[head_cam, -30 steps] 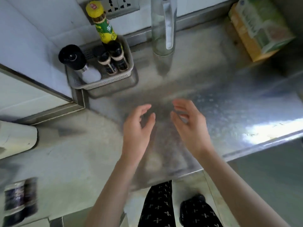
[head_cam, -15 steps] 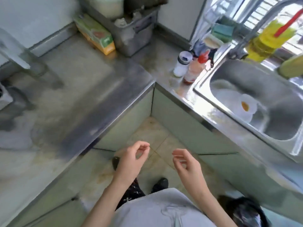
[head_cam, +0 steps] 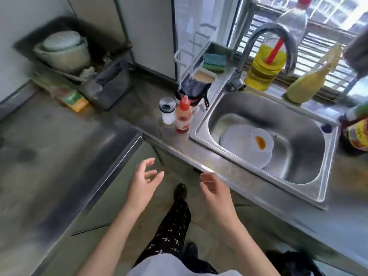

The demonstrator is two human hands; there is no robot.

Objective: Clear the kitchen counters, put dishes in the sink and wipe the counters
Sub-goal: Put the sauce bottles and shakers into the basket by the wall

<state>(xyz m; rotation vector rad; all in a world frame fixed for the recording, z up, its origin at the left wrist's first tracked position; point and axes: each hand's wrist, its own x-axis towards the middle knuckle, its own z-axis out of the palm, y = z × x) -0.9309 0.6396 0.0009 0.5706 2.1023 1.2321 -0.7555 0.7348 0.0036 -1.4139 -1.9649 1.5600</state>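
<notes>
Left hand (head_cam: 144,182) and right hand (head_cam: 216,191) hover empty, fingers loose. Plates (head_cam: 239,148) sit in the sink (head_cam: 200,126) beyond the right; bottles (head_cam: 182,118) ahead want clearing, wiping looks undone.

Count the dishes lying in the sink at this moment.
2. A large white plate lies on the floor of the sink, left of centre. A small sauce-stained dish rests on the plate's right side. More may be hidden beneath the plate.

Home kitchen, steel sink (head_cam: 201,124), faucet (head_cam: 264,29), counters (head_cam: 59,140)
</notes>
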